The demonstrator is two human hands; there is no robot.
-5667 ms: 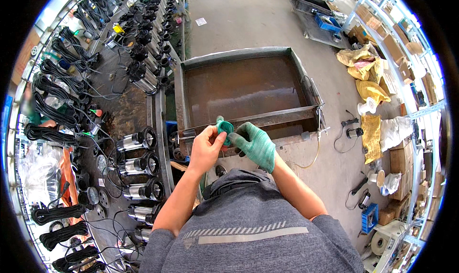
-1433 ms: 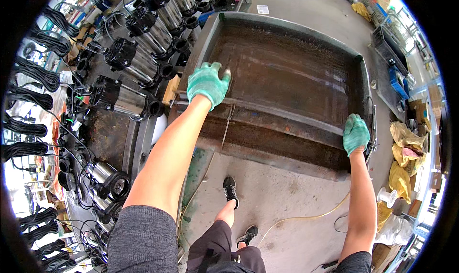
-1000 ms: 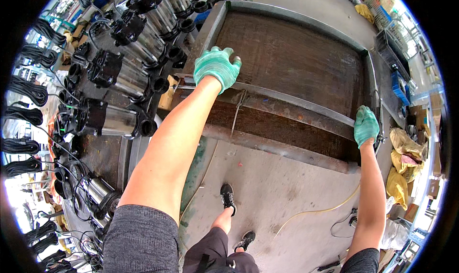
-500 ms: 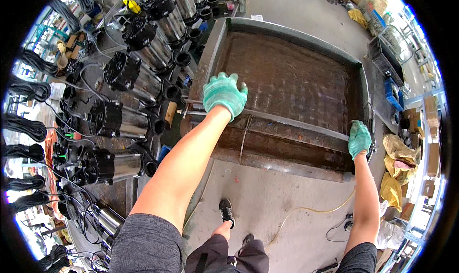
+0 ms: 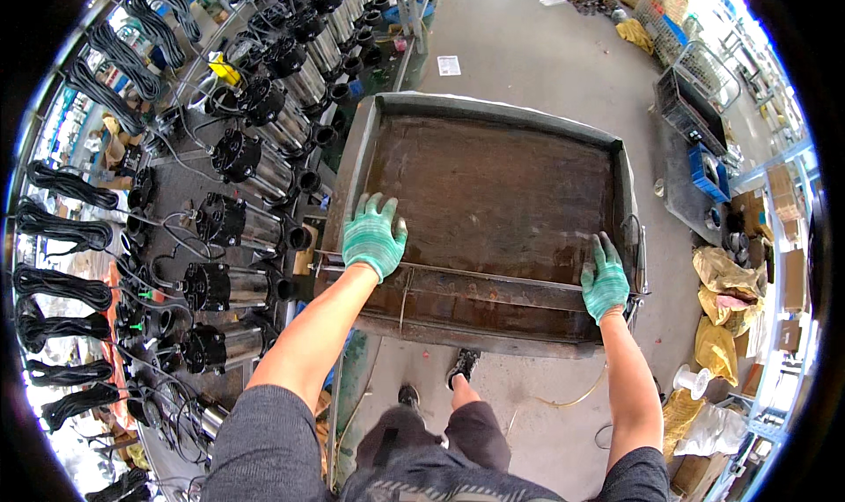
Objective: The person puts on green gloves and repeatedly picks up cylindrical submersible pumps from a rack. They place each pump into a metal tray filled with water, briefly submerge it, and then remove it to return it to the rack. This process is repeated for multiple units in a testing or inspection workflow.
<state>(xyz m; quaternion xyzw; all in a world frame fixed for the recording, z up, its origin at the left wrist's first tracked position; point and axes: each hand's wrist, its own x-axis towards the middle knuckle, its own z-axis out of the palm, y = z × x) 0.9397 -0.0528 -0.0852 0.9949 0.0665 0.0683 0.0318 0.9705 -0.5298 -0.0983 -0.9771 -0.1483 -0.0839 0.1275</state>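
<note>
A wide, shallow rusty metal tank (image 5: pixel 493 103) with dark brown contents or bottom stands in front of me. A flat metal crossbar (image 5: pixel 493 279) spans its near part. My left hand (image 5: pixel 374 238), in a green knit glove, lies over the crossbar's left end beside the tank's left wall, fingers spread. Near the bar's right end is my right hand (image 5: pixel 606 284), gloved alike, its fingers stretched forward and darkened at the tips. Neither hand visibly grips anything; the palms are hidden, so I cannot tell how firmly they press on the bar.
Rows of black and silver cylindrical pumps (image 5: pixel 255 163) with coiled black cables (image 5: pixel 66 231) line the left. At right stand a black crate (image 5: pixel 691 110), a blue bin (image 5: pixel 709 172) and yellow sacks (image 5: pixel 717 348). A pale hose (image 5: pixel 572 396) lies on the floor near my feet.
The tank appears lower in view, with more floor beyond it. My right hand has shifted inward from the right rim, its fingers straightening. My left hand stays by the bar's left end. My feet have stepped.
</note>
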